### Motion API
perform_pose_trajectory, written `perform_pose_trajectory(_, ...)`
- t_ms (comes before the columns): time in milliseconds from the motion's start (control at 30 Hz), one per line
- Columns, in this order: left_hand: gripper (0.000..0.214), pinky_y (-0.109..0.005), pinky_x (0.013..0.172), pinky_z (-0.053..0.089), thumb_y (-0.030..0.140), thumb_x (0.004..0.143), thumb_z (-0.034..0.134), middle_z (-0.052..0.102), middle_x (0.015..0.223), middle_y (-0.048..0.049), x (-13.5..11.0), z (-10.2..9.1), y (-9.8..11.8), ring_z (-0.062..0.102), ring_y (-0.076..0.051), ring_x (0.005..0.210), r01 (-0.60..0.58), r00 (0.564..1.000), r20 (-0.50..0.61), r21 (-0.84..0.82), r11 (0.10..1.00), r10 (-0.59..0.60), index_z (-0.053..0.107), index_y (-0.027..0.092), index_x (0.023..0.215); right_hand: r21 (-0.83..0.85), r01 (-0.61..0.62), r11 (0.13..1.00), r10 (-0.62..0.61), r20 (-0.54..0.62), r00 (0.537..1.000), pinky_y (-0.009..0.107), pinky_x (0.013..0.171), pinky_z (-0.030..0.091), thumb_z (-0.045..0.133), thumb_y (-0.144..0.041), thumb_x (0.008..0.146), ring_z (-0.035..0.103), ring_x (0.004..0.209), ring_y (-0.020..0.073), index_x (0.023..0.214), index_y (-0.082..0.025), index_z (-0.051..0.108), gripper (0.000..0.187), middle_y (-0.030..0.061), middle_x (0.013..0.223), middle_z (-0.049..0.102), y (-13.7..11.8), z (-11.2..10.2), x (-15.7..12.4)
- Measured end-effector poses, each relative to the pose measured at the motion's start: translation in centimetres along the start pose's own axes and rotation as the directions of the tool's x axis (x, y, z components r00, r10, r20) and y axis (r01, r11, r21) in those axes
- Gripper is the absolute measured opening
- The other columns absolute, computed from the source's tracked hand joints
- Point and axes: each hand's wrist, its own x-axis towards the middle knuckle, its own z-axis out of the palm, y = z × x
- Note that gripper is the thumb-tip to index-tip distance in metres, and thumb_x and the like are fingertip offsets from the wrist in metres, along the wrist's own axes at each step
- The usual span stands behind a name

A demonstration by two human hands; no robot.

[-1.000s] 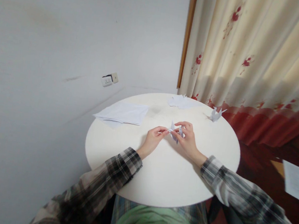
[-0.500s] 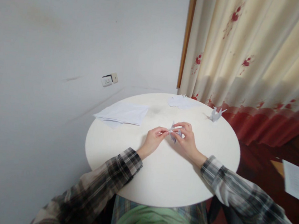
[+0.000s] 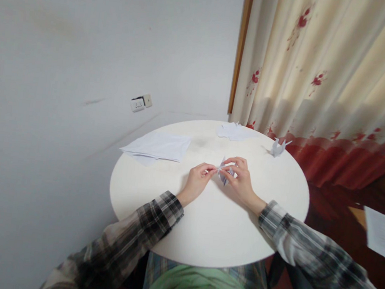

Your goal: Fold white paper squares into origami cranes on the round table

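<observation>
A small folded piece of white paper, which looks like an origami crane (image 3: 222, 178), is held between my hands above the middle of the round white table (image 3: 203, 231). My left hand (image 3: 198, 180) pinches its left tip between thumb and forefinger. From the other side my right hand (image 3: 241, 180) grips the body with thumb and fingers, covering part of the folds. Another folded paper crane (image 3: 278, 148) stands near the table's far right edge, apart from both hands.
A stack of white paper sheets (image 3: 159, 146) lies at the table's left. More paper pieces (image 3: 235, 132) are at the far edge. A wall with a socket (image 3: 137, 105) borders the left, a curtain (image 3: 324, 85) the right. Printed sheets (image 3: 383, 236) lie on another surface at right.
Almost nothing differs. Both hands keep their grip on the paper crane in the same place, with only a very slight shift of its folds.
</observation>
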Motion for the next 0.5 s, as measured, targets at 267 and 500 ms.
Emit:
perform_pose_trajectory(267,0.018,-0.025,0.065,0.046,0.033,0.072,0.058,0.064,0.076,-0.0036,-0.04,0.10,-0.17,0.058,-0.014,0.072,0.029,0.999,-0.015,-0.030,0.999,-0.029,0.063,0.016,0.074,-0.004,-0.006,1.000,0.006,0.008,1.000,0.040,0.086,0.036,0.060,-0.024,0.075,0.044,0.095,0.0212,0.069,-0.023,0.063,0.007,0.0034,0.092,0.058,-0.22,-0.12,-0.06)
perform_pose_trajectory(500,0.018,-0.026,0.067,0.046,0.032,0.073,0.056,0.064,0.074,-0.0036,0.00,0.18,-0.29,0.058,-0.014,0.072,0.090,0.996,0.023,-0.125,0.988,-0.088,0.062,0.015,0.074,-0.010,-0.010,1.000,0.010,-0.005,1.000,0.040,0.085,0.036,0.058,-0.020,0.074,0.044,0.094,0.0210,0.066,-0.022,0.059,0.008,0.0032,0.091,0.058,-0.15,-0.07,-0.07)
